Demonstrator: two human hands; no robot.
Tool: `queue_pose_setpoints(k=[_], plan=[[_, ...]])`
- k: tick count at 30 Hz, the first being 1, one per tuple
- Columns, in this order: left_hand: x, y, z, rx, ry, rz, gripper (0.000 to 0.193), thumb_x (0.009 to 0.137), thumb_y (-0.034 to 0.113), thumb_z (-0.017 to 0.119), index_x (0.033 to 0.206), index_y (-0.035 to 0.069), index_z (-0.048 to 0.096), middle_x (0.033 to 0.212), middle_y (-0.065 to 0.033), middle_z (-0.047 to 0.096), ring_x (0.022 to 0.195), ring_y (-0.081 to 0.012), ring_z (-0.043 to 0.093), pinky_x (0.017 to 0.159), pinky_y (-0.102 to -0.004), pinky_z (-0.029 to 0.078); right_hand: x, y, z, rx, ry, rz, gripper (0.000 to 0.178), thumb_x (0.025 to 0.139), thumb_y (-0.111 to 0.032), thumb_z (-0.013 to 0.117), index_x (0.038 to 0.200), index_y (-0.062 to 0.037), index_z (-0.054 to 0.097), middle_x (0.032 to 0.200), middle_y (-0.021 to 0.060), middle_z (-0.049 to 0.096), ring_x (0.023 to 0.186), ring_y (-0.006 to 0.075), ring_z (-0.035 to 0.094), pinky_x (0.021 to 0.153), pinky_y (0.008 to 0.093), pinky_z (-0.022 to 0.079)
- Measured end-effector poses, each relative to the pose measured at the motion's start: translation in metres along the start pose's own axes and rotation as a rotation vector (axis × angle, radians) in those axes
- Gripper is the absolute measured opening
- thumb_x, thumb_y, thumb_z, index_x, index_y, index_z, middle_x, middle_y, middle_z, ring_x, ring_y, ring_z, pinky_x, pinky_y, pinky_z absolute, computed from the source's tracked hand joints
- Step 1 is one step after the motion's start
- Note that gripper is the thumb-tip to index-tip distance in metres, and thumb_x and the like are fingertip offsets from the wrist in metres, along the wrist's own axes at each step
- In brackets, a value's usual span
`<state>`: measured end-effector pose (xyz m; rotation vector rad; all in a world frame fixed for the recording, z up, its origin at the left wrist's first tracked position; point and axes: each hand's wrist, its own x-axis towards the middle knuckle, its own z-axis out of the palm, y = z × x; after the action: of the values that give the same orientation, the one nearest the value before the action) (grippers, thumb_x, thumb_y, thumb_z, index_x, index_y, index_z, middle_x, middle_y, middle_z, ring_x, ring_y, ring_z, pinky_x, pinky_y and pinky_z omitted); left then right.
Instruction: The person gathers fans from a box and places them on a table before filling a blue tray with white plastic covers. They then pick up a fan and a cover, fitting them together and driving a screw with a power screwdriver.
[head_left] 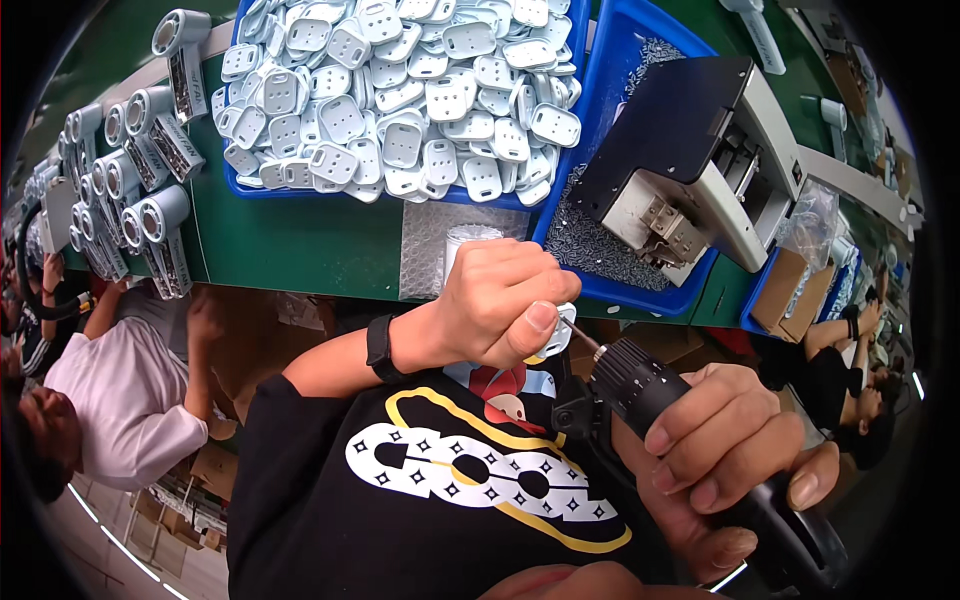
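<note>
My left hand [505, 300] is closed round a white plastic part, mostly hidden by the fingers. Beyond the knuckles shows a white round end [470, 236], which seems to belong to it. At the thumb side a small pale plate [560, 332] with holes peeks out. My right hand [720, 450] grips a black electric screwdriver [640, 385]. Its thin bit reaches up and left to the pale plate; whether a screw sits at the tip, I cannot tell.
A blue tray [375, 196] heaped with pale plates stands on the green table [250, 240]. Right of it, a screw feeder [690, 150] sits in a blue bin [632, 300] of loose screws. Several white handheld fans [160, 215] stand at left. Other people work at both sides.
</note>
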<state>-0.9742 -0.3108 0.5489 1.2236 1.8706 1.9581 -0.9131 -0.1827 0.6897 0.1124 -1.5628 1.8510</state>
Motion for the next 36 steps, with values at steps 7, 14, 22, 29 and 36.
queue_pose_setpoints(k=[7,14,22,29,36], plan=[[0.002,-0.001,-0.005,-0.014,-0.028,-0.010,0.028,0.095,0.023,0.046,0.084,0.004,0.063,0.065,-0.0055,0.054,0.054,-0.0250,0.054,0.049,-0.0374,0.041,0.006,0.006,-0.003,0.022,-0.080,0.033,0.043,0.085,-0.024,0.074,0.114,-0.0083,0.046,0.073,-0.0003,0.056,0.052,0.0101,0.056,0.051,0.0242,0.054],[0.005,0.013,-0.010,0.030,-0.037,-0.007,0.024,0.093,0.021,0.048,0.082,0.005,0.063,0.066,-0.0060,0.055,0.054,-0.0242,0.054,0.049,-0.0375,0.041,0.013,-0.002,0.008,0.029,-0.108,0.038,0.042,0.087,-0.025,0.071,0.115,-0.0085,0.045,0.074,0.0008,0.054,0.053,0.0095,0.055,0.053,0.0249,0.053],[0.045,0.080,-0.100,0.505,-0.146,0.182,0.024,0.085,0.031,0.063,0.074,0.010,0.058,0.060,-0.0015,0.047,0.052,-0.0194,0.053,0.048,-0.0348,0.041,0.025,-0.032,0.054,0.066,0.066,0.031,0.040,0.089,-0.021,0.067,0.119,-0.0066,0.044,0.073,0.0021,0.052,0.053,0.0100,0.053,0.052,0.0255,0.049],[0.238,-0.039,-0.286,1.097,-0.293,-0.152,0.032,0.097,0.037,0.054,0.084,0.012,0.070,0.073,-0.0169,0.065,0.072,-0.0381,0.064,0.063,-0.0456,0.051,0.039,0.058,0.121,-0.960,-0.015,0.475,0.051,0.085,-0.014,0.075,0.126,-0.0038,0.047,0.082,0.0119,0.066,0.066,0.0262,0.067,0.060,0.0420,0.054],[0.271,-0.133,-0.313,1.337,-0.252,0.187,0.040,0.098,0.039,0.056,0.129,0.015,0.060,0.125,-0.0152,0.059,0.122,-0.0335,0.053,0.104,-0.0476,0.036,0.056,0.126,0.127,-1.395,-0.189,0.701,0.049,0.082,-0.024,0.078,0.117,-0.0044,0.050,0.092,0.0248,0.069,0.088,0.0452,0.067,0.072,0.0516,0.054]])
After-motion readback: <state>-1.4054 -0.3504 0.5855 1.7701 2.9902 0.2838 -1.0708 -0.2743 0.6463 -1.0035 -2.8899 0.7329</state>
